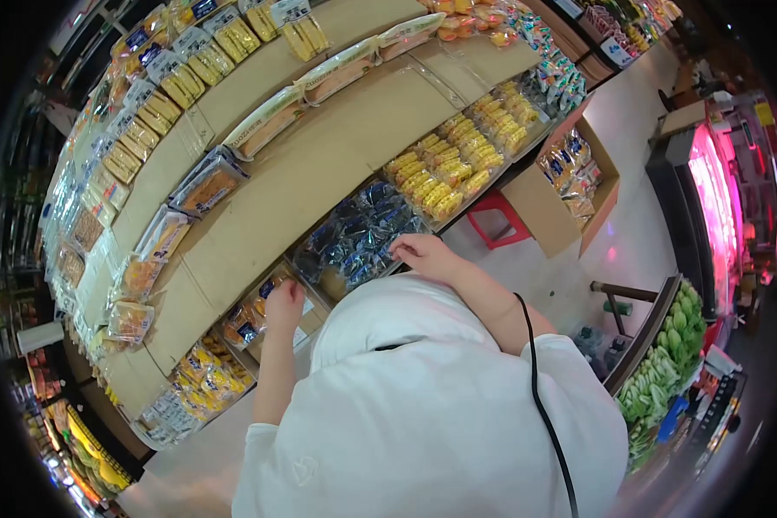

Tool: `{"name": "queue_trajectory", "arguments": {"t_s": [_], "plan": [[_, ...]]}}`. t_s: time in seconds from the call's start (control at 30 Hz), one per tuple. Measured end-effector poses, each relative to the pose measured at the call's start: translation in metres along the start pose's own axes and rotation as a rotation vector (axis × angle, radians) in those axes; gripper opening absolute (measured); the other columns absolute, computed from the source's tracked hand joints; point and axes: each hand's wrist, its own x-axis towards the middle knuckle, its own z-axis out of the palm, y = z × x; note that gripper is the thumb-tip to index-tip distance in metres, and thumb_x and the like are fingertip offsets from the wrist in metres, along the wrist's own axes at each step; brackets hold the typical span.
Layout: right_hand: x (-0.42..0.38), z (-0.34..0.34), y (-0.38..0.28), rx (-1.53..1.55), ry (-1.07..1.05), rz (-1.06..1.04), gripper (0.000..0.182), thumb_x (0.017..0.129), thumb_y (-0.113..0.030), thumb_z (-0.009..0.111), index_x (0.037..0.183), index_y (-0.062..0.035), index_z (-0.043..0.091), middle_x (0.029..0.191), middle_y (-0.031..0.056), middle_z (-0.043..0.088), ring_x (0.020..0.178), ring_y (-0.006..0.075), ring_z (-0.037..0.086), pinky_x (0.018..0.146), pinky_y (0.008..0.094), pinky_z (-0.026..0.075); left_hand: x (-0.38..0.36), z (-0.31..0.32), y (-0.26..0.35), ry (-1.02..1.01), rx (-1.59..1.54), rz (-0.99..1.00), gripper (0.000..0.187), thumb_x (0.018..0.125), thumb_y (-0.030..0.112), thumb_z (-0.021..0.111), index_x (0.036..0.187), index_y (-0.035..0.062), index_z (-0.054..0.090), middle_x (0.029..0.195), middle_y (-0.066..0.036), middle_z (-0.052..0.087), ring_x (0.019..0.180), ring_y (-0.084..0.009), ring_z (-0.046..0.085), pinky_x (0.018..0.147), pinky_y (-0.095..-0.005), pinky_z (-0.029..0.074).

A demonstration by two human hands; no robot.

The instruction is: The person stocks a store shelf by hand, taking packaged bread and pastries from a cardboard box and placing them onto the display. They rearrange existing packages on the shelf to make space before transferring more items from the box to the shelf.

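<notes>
My left hand point(285, 303) hovers over the right side of an open box point(254, 316) of snack packets in brown and dark blue wrappers. Its fingers are curled in, and whatever they hold, if anything, is hidden. My right hand point(420, 253) is at the near right edge of a bin of dark blue wrapped packets point(360, 226). Those fingers are loosely bent and slightly apart, with nothing visible between them. Right of the bin lie rows of yellow wrapped packets point(451, 164) in trays.
Cardboard point(319, 173) covers the stepped display, with bagged pastries point(205, 183) and bread packs point(181, 85) above. A red stool point(498, 219) and an open carton point(535, 210) stand on the floor to the right. Green vegetables point(665, 354) fill a rack at lower right.
</notes>
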Motion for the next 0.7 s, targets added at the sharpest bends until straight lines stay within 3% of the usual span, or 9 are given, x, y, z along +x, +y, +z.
{"name": "queue_trajectory", "arguments": {"t_s": [0.13,0.23,0.33,0.47,0.63,0.7], "plan": [[-0.006,-0.009,0.017,0.017,0.021,0.074,0.013,0.094,-0.008,0.055,0.103,-0.0036,0.063,0.089,0.0072,0.070,0.085,0.0143,0.066,0.078,0.0275,0.053,0.004,-0.005,0.046,-0.085,-0.140,0.300,0.028,0.087,0.030,0.059,0.092,0.0028,0.066,0.081,-0.019,0.066,0.078,-0.0402,0.063,0.069,-0.0479,0.050],[-0.010,-0.005,0.030,0.011,0.030,0.067,0.014,0.092,-0.010,0.056,0.102,-0.0038,0.063,0.087,0.0064,0.070,0.084,0.0138,0.066,0.078,0.0276,0.052,0.015,0.037,0.035,-0.186,0.148,0.589,0.036,0.088,0.038,0.061,0.085,0.0026,0.064,0.081,-0.018,0.065,0.076,-0.0377,0.064,0.070,-0.0467,0.051],[-0.015,-0.004,0.024,0.011,0.040,0.037,0.014,0.089,-0.015,0.059,0.099,-0.0063,0.064,0.085,0.0079,0.070,0.081,0.0190,0.067,0.075,0.0322,0.052,0.024,0.055,0.036,-0.326,0.311,0.498,0.044,0.088,0.045,0.060,0.086,0.0019,0.066,0.081,-0.019,0.066,0.079,-0.0384,0.065,0.070,-0.0473,0.052],[-0.021,-0.001,0.032,-0.052,0.037,0.005,0.014,0.087,-0.015,0.060,0.098,-0.0061,0.064,0.082,0.0072,0.069,0.077,0.0206,0.066,0.071,0.0338,0.051,0.019,0.048,0.064,-0.315,0.373,0.335,0.052,0.088,0.052,0.058,0.083,0.0012,0.068,0.079,-0.021,0.067,0.078,-0.0384,0.066,0.070,-0.0480,0.052],[-0.044,0.000,0.028,-0.008,0.044,0.097,0.013,0.086,-0.014,0.059,0.096,-0.0071,0.065,0.080,0.0063,0.069,0.074,0.0212,0.066,0.069,0.0342,0.051,0.012,0.052,0.075,-0.378,0.166,0.243,0.049,0.084,0.049,0.066,0.081,-0.0006,0.067,0.078,-0.022,0.067,0.078,-0.0403,0.065,0.069,-0.0485,0.051],[-0.050,0.002,0.031,0.005,0.034,0.144,0.016,0.090,-0.017,0.056,0.100,-0.0069,0.064,0.084,0.0055,0.070,0.076,0.0170,0.065,0.069,0.0321,0.052,0.006,0.048,0.082,-0.397,0.153,0.242,0.045,0.085,0.043,0.067,0.081,-0.0010,0.066,0.078,-0.022,0.067,0.078,-0.0411,0.065,0.069,-0.0489,0.051]]}}
